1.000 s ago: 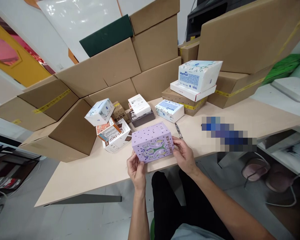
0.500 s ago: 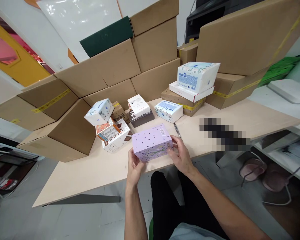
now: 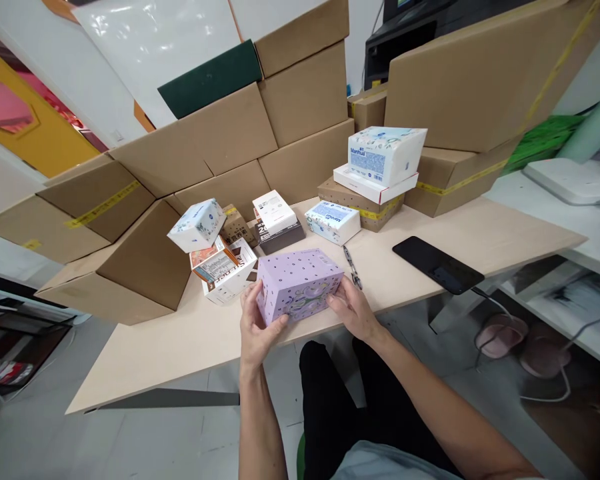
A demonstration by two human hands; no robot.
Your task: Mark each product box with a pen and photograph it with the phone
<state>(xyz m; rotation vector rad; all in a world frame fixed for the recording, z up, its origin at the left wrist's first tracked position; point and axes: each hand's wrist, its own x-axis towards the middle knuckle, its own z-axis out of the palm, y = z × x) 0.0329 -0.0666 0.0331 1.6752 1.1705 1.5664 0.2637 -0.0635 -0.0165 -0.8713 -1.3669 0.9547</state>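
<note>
Between my two hands is a purple patterned box (image 3: 300,283), tilted over the front of the table. My left hand (image 3: 258,325) grips its left end, thumb on the lower front corner. My right hand (image 3: 354,308) holds the right end, with the thumb on the front face. A pen (image 3: 352,267) lies just beyond my right hand. Behind the purple box a white box (image 3: 275,211) rests on a dark box (image 3: 282,237), and a tissue pack (image 3: 333,222) sits to their right.
Left of centre, another tissue pack (image 3: 197,225) tops a stack of small boxes. At the right, a large tissue pack (image 3: 387,157) stands on a flat white box (image 3: 375,183) and a brown carton (image 3: 363,203). A phone (image 3: 437,264) lies near the front edge. Large cartons (image 3: 220,143) line the back.
The purple box has turned a little in my hands, showing more of its left end. My left hand has shifted left, its thumb now further onto the front face.
</note>
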